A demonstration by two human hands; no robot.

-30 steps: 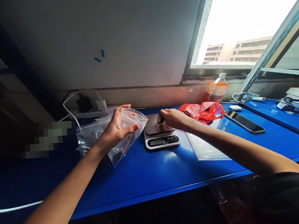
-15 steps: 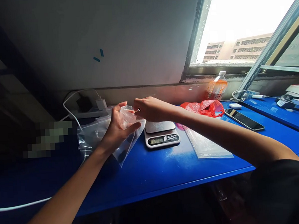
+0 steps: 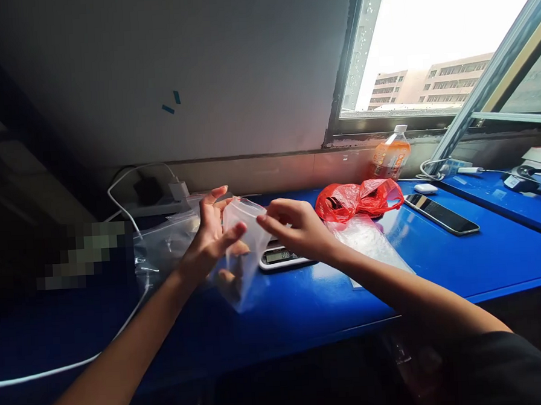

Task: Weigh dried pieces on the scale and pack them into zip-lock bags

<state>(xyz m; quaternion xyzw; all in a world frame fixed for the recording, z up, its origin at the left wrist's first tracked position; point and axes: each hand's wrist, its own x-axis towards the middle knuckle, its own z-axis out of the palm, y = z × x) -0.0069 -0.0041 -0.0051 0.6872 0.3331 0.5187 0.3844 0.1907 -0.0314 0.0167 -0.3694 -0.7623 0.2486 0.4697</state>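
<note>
Between my hands hangs a clear plastic zip bag (image 3: 252,270), with its mouth at the top and a corner pointing down. A few small brownish lumps (image 3: 229,277) show through its lower part; I cannot make out what they are. My left hand (image 3: 208,233) grips the bag's left side, thumb in front and fingers partly hidden behind the plastic. At the upper right edge, my right hand (image 3: 296,225) pinches the bag near its rim. Behind the bag and right hand sits a white digital kitchen scale (image 3: 280,264), its platform mostly covered from sight.
More clear plastic bags (image 3: 161,247) lie left, beside a white cable (image 3: 139,300). On the right are a red plastic bag (image 3: 343,202), flat clear bags (image 3: 377,245), a phone (image 3: 443,213), a white earbud case (image 3: 426,189) and an orange drink bottle (image 3: 390,154).
My right hand has come down and to the right, now pinching the bag's right edge. The bag has turned and moved right, partly covering the scale. My left hand has barely moved.
</note>
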